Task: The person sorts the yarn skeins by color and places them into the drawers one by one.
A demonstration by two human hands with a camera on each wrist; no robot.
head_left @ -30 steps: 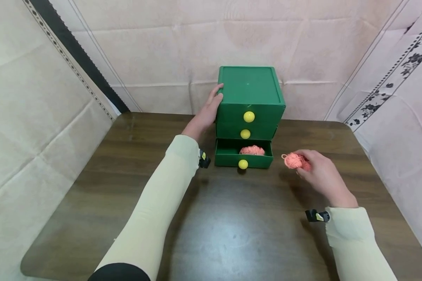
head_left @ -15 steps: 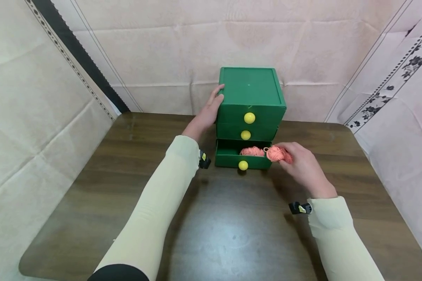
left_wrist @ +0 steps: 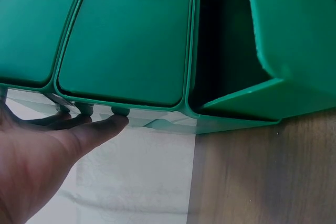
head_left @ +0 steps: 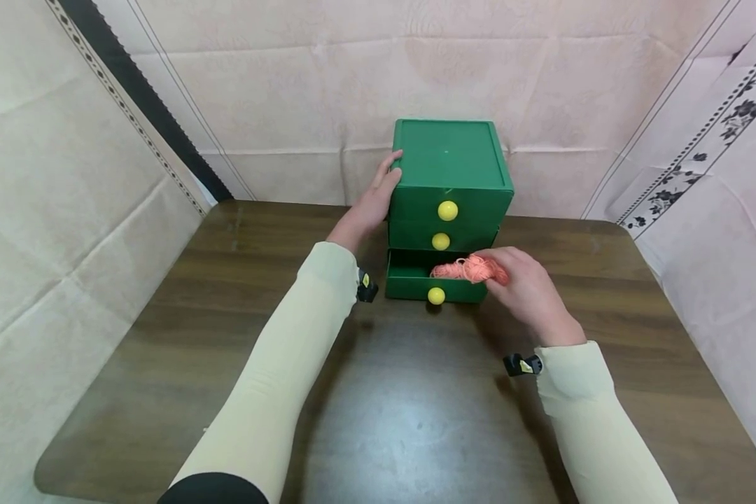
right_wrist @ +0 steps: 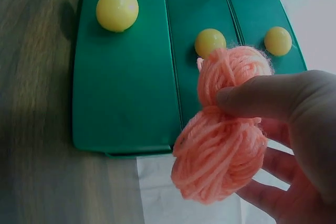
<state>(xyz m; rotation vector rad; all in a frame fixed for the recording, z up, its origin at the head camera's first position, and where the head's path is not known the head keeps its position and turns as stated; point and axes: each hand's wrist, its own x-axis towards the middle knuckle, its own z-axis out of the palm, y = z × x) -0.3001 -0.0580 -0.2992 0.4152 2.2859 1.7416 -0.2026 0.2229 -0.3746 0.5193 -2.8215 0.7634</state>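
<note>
A green cabinet (head_left: 450, 154) with three drawers and yellow knobs stands at the back of the table. Its bottom drawer (head_left: 406, 285) is pulled out and a coral bundle of yarn (head_left: 442, 271) lies inside. My right hand (head_left: 532, 290) pinches a second coral bundle of yarn (right_wrist: 220, 156) round its narrow middle, over the right end of that drawer. In the head view the two bundles overlap. My left hand (head_left: 374, 203) rests against the cabinet's left side, its fingers spread along the wall in the left wrist view, where the left fingers (left_wrist: 102, 129) touch the side.
The brown wooden table (head_left: 378, 392) extends in front of and beside the cabinet. A pale cloth wall (head_left: 302, 105) rises close behind it. The upper drawers are closed, with yellow knobs (head_left: 447, 210) sticking out.
My right hand has moved left with its yarn, from beside the cabinet to over the pulled-out bottom drawer. My left hand has stayed on the cabinet's side.
</note>
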